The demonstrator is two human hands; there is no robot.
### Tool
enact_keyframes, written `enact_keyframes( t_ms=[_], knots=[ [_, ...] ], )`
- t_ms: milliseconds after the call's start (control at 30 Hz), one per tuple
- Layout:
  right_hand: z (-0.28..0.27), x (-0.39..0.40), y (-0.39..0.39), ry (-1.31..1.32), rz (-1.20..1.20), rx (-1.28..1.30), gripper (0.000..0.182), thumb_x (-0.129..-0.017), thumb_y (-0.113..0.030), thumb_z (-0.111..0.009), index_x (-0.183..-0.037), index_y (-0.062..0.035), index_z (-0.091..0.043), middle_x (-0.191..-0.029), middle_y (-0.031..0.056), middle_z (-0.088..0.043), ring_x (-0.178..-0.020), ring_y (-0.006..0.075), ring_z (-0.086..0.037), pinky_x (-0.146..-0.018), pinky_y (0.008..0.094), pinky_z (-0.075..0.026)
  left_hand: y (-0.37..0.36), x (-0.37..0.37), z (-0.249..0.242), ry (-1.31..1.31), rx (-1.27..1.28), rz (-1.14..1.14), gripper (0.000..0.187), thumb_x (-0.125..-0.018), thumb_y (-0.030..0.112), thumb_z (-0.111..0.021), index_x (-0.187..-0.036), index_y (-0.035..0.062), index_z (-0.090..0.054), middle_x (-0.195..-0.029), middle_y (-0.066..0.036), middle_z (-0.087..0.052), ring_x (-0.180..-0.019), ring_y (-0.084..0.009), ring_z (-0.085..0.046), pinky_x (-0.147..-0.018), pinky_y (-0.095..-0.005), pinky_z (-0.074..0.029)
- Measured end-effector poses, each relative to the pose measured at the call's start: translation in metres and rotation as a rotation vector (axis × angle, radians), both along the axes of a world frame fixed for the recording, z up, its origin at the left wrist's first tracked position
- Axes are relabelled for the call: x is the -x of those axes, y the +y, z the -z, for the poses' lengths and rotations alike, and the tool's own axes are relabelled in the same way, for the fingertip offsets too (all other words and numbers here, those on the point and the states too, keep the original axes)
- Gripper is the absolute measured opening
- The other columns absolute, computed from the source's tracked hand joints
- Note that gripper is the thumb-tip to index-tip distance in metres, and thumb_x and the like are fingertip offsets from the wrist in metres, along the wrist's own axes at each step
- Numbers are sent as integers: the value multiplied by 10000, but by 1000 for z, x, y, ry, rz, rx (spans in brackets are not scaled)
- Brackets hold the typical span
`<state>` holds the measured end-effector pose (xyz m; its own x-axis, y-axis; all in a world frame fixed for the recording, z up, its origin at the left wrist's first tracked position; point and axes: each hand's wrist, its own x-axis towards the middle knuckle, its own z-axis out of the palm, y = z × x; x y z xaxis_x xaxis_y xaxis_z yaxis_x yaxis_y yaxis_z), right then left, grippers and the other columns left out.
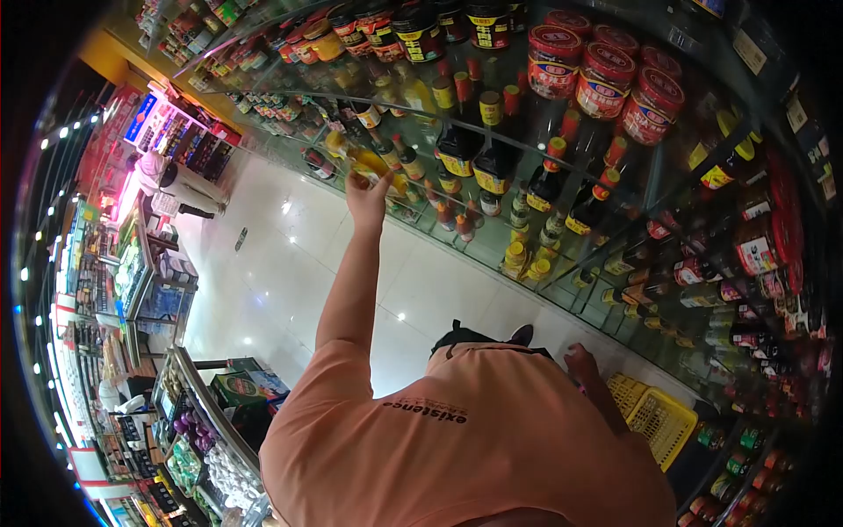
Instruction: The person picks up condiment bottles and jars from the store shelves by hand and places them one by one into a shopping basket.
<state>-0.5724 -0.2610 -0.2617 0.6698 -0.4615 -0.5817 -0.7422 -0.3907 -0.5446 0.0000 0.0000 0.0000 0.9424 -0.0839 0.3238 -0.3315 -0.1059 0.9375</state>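
Observation:
My left hand [368, 198] reaches out to the glass shelving, its fingers and thumb closed around a yellow bottle [370, 163]. Other sauce bottles stand on the shelf close beside it, among them dark bottles with yellow labels [455, 162]. My right hand [579, 363] hangs low at my side, fingers loosely bent and apart, with nothing visible in it. A band is on that wrist. Close behind the right forearm is a yellow plastic basket [669, 428], partly hidden by the arm.
Red-lidded jars [606, 81] fill the upper glass shelf, and more jars line the right side. Pale floor tiles [290, 263] run along the shelving. A produce stand [198, 439] is at lower left. Farther off, a person [158, 176] is near a lit counter.

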Motion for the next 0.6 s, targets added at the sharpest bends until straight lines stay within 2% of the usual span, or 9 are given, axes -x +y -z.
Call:
enact_keyframes(
  t_ms=[67, 100, 200, 267, 367, 400, 467, 533, 600],
  knots=[
    [35, 25, 12, 47, -30, 91, 424, -894, -262, -655, -1235, -30, -555, -1057, 194, -692, -915, 328, -693, -798, 453, -560, 9, -18, -4, 55, -133, -89, 566, -742, 192, -856, -1149, -27, -530, -1049, -111, -633, -921, -157, -596, -797, -299, -496],
    [36, 60, -57, 84, -23, 150, 424, -894, -262, -655, -1235, -30, -555, -1057, 194, -692, -915, 328, -693, -798, 453, -560, -47, -12, 16, 92, -76, -77, 566, -742, 192, -856, -1149, -27, -530, -1049, -111, -633, -921, -157, -596, -797, -299, -496],
    [93, 82, -43, 53, 138, 63, 380, -916, -231, -629, -1210, -4, -549, -996, 174, -682, -855, 311, -687, -685, 417, -573, -55, -43, 10, 25, -85, -107, 602, -733, 198, -862, -1175, -41, -530, -1053, -121, -645, -911, -173, -618, -812, -309, -502],
    [108, 95, -37, 14, 449, -128, 341, -939, -227, -600, -1193, -3, -553, -942, 155, -666, -772, 273, -668, -587, 376, -555, -66, -83, 37, -83, -150, -117, 633, -733, 195, -861, -1215, -43, -527, -1083, -137, -657, -939, -199, -643, -840, -326, -506],
    [62, 80, -18, 62, 681, -326, 322, -955, -238, -576, -1192, -21, -558, -899, 138, -653, -679, 237, -637, -524, 356, -525, -91, -107, 38, -27, -83, -29, 654, -728, 206, -862, -1233, -45, -531, -1123, -160, -663, -997, -229, -659, -866, -341, -507],
    [63, 79, -12, 62, 701, -326, 322, -955, -238, -576, -1192, -21, -558, -899, 138, -653, -679, 237, -637, -524, 356, -525, -98, -110, 33, 11, -171, -66, 640, -722, 208, -862, -1222, -32, -543, -1149, -163, -663, -1023, -241, -662, -876, -362, -508],
    [69, 81, -1, -15, 1040, -538, 311, -959, -240, -570, -1193, -34, -569, -863, 135, -653, -603, 202, -611, -480, 337, -491, -111, -119, 24, -1, -205, -45, 636, -722, 209, -859, -1223, -26, -545, -1159, -161, -663, -1028, -245, -664, -883, -369, -506],
    [40, 62, 18, 5, 1040, -446, 304, -958, -236, -572, -1191, -42, -577, -843, 131, -651, -585, 198, -606, -472, 330, -485, -121, -128, 17, -54, -320, -89, 603, -728, 209, -846, -1210, -3, -553, -1136, -137, -664, -1006, -260, -655, -884, -386, -493],
    [26, 51, 35, 28, 1036, -357, 296, -956, -232, -575, -1190, -50, -584, -822, 126, -650, -568, 194, -602, -464, 324, -479, -125, -142, 21, -30, -277, -39, 606, -725, 225, -848, -1203, -1, -552, -1109, -137, -660, -988, -269, -644, -876, -387, -486]
  ],
)
